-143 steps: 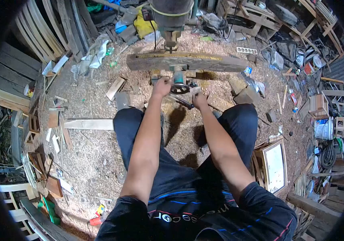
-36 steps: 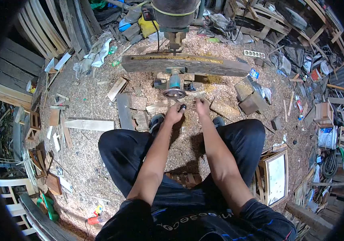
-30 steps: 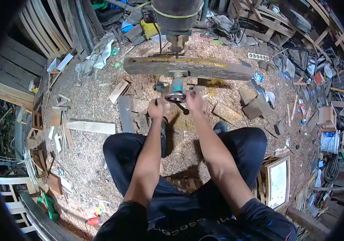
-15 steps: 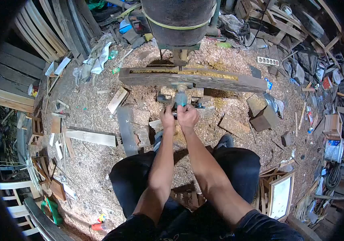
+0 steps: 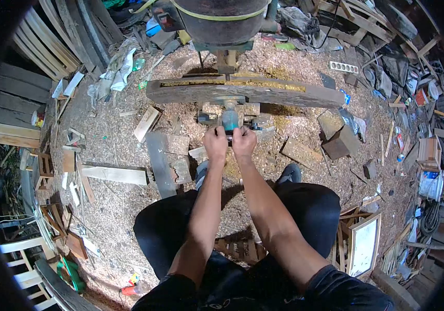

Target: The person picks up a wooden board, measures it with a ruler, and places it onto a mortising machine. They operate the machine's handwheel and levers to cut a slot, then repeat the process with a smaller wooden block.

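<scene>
A teal power tool (image 5: pixel 230 119) lies on the sawdust floor just below a long, thick wooden plank (image 5: pixel 243 93). My left hand (image 5: pixel 215 143) and my right hand (image 5: pixel 244 142) are pressed together at the tool's near end, fingers closed around it. What sits between the two hands is hidden by the fingers. Both forearms reach forward over my knees in dark trousers.
A dark drum-like machine (image 5: pixel 221 18) stands behind the plank. Offcuts lie around: a pale board (image 5: pixel 114 174), a grey plank (image 5: pixel 158 163), wood blocks (image 5: pixel 340 141). Stacked slats lean at the left, a framed panel (image 5: pixel 363 244) at the right, frames and clutter beyond.
My hands came together from apart, holding small parts, and closed on the tool's near end. The view has leaned forward slightly towards the plank.
</scene>
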Demonstrator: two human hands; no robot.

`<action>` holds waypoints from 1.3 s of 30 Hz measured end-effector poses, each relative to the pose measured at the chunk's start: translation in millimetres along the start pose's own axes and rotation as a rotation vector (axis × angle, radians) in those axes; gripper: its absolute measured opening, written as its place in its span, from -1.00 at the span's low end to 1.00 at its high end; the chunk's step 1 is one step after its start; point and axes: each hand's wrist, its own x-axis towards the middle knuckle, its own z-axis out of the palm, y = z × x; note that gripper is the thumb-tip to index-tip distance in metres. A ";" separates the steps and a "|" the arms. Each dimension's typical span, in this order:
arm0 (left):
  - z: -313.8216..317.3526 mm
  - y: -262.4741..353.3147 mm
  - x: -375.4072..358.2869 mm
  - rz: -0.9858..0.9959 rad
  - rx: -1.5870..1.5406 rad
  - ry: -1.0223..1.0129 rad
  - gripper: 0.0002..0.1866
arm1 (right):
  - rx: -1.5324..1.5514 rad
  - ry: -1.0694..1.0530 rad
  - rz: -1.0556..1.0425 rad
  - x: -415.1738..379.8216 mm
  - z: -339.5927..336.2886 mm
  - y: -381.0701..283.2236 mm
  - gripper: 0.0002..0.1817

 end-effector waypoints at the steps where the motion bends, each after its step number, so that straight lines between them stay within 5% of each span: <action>1: 0.0 4.6 0.5 0.004 0.025 -0.013 -0.65 | 0.068 -0.021 0.030 1.7 -0.9 3.4 -0.65; 4: 1.5 13.7 -3.4 0.022 0.104 0.005 -0.64 | 0.293 -0.076 0.142 5.9 -1.7 9.8 -0.69; 16: 5.5 1.0 -2.2 0.093 0.029 0.065 -0.65 | 0.179 -0.104 0.134 5.7 -9.4 -6.0 -0.66; 28: 7.8 -17.3 7.3 0.019 -0.063 0.002 -0.68 | -0.234 -0.081 -0.208 6.6 -6.7 -7.6 -0.58; 33: 17.2 -33.6 8.4 -0.101 -0.571 0.024 -0.67 | -0.445 -0.094 -0.171 2.9 -1.9 -29.1 -0.62; 39: 27.2 -48.9 13.5 -0.220 -0.752 0.067 -0.68 | -0.565 -0.097 -0.104 -1.3 3.8 -47.8 -0.54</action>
